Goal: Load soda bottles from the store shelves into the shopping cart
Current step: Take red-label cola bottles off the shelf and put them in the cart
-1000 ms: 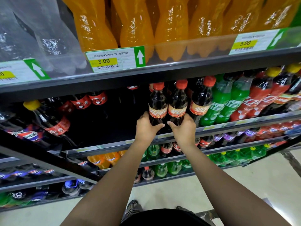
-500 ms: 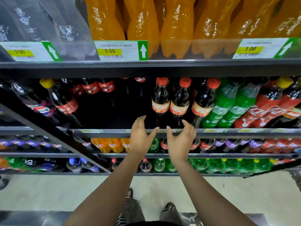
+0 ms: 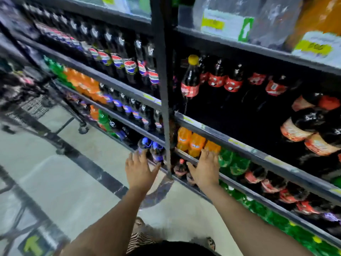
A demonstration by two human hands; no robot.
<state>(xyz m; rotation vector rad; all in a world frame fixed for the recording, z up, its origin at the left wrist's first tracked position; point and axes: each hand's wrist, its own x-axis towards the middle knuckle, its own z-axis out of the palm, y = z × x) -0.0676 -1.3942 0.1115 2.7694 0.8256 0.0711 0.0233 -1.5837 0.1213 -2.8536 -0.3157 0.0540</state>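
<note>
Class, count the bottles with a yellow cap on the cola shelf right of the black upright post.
1. The yellow-capped cola bottle stands at the shelf's left end, beside the post. The frame is blurred, so others may be hidden.

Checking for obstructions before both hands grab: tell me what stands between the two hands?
In the head view, the shelving's dark upright post runs down between the left hand and right hand; both are open and empty.

Single head-worn wide-angle view, motion-blurred, looking forward and down along the dark metal store shelving (image 3: 239, 145), close enough for both outstretched forearms; pale tiled floor (image 3: 55, 172) fills the lower left.
</note>
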